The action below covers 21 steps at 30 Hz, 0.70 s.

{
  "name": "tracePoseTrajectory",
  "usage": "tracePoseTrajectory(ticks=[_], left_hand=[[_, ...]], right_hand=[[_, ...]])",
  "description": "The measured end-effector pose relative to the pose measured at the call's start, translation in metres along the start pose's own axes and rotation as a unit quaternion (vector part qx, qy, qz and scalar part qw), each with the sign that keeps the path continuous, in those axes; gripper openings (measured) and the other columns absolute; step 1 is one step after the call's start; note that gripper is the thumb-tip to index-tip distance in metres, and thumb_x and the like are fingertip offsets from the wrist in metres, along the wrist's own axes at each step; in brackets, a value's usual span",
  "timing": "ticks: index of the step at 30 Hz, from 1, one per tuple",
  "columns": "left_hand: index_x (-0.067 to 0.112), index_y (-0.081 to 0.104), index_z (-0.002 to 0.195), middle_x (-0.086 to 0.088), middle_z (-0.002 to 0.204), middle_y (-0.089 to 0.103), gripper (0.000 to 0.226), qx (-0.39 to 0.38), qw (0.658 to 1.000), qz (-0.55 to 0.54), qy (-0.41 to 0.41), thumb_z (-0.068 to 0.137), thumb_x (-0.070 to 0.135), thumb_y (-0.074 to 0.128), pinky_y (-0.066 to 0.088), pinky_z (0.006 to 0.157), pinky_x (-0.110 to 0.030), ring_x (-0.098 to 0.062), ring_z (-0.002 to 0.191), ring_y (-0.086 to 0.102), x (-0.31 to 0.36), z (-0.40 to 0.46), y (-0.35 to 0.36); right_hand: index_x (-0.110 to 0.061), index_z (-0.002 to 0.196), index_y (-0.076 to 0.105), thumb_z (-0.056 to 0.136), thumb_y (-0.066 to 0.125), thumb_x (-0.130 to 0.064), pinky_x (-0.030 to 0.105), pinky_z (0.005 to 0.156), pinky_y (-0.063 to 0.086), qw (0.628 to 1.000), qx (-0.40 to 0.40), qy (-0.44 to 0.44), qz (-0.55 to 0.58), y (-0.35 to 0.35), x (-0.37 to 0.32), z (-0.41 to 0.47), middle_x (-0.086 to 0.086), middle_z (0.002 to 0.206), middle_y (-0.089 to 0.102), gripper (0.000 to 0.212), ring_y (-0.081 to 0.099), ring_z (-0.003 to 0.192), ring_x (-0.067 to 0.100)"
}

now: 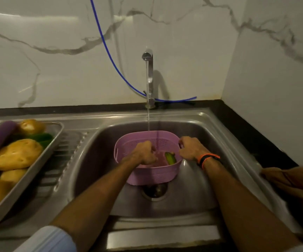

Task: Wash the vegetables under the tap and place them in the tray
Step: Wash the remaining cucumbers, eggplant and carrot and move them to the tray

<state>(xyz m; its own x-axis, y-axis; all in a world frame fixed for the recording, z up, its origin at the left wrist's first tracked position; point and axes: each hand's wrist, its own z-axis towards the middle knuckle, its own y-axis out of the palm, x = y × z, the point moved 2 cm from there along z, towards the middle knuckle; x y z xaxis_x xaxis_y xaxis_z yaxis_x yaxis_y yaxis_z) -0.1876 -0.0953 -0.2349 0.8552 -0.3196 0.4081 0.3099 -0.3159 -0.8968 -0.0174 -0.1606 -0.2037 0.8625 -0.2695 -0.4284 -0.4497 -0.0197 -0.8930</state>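
A lilac perforated basket [152, 174] stands in the steel sink [192, 188], and the running tap [149, 57] drops a thin stream onto its far rim. My left hand [144, 153] is inside the basket with its fingers curled; whatever it may hold is hidden. My right hand [190, 148] grips the basket's right rim. A green vegetable [170, 158] lies in the basket between my hands. On the drainboard at the left, the steel tray [36, 168] holds several potatoes [16, 154], a purple aubergine [0, 135] and green vegetables [41, 137].
A blue hose [110, 57] hangs down the marble wall behind the tap. The drain [154, 191] shows just in front of the basket. A brown cloth [292, 182] lies on the sink's right edge, beside the black counter [247, 135].
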Motion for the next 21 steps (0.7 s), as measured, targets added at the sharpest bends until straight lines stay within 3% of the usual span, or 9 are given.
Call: tracePoseTrajectory(ticks=[4,7,9,15,21], left_hand=[[0.016,0.056,0.138,-0.006,0.137,0.06,0.048,-0.055,0.994,0.069,0.063,0.091,0.023,0.065,0.044,0.104,-0.034,-0.026,0.125,0.055,0.021,0.023,0.019],[0.019,0.062,0.129,-0.003,0.127,0.065,0.039,-0.066,0.987,0.079,0.123,0.091,0.012,0.066,0.046,0.093,-0.029,-0.022,0.117,0.06,0.034,0.029,0.026],[0.017,0.062,0.127,-0.005,0.125,0.064,0.033,-0.079,0.984,0.079,0.14,0.094,0.011,0.063,0.047,0.093,-0.03,-0.022,0.114,0.061,0.041,0.033,0.032],[0.014,0.055,0.137,-0.009,0.14,0.054,0.037,-0.081,0.978,0.125,0.144,0.102,0.024,0.049,0.04,0.105,-0.038,-0.029,0.123,0.054,0.045,0.046,0.048],[0.019,0.049,0.139,-0.009,0.139,0.056,0.04,-0.069,0.988,0.102,0.093,0.1,0.03,0.045,0.042,0.103,-0.04,-0.03,0.12,0.056,0.037,0.057,0.05]], right_hand=[[-0.006,0.13,0.055,0.089,0.059,-0.016,0.037,0.094,0.05,1.0,0.012,0.004,-0.008,0.001,0.0,0.008,0.019,0.13,0.057,0.043,0.058,0.114,0.034],[-0.007,0.131,0.054,0.09,0.059,-0.014,0.038,0.095,0.051,1.0,0.014,0.012,0.001,0.002,0.0,0.011,0.017,0.13,0.057,0.042,0.059,0.113,0.033],[-0.007,0.131,0.054,0.09,0.058,-0.014,0.037,0.095,0.05,1.0,0.012,0.013,0.007,0.001,0.0,0.011,0.017,0.13,0.056,0.042,0.058,0.114,0.033],[-0.004,0.129,0.053,0.091,0.057,-0.016,0.037,0.094,0.049,1.0,0.005,0.015,0.012,0.0,-0.002,0.009,0.019,0.131,0.054,0.04,0.057,0.114,0.034],[-0.004,0.128,0.053,0.091,0.058,-0.016,0.038,0.094,0.052,1.0,-0.004,0.018,0.016,0.001,-0.005,0.009,0.019,0.13,0.055,0.04,0.058,0.112,0.032]])
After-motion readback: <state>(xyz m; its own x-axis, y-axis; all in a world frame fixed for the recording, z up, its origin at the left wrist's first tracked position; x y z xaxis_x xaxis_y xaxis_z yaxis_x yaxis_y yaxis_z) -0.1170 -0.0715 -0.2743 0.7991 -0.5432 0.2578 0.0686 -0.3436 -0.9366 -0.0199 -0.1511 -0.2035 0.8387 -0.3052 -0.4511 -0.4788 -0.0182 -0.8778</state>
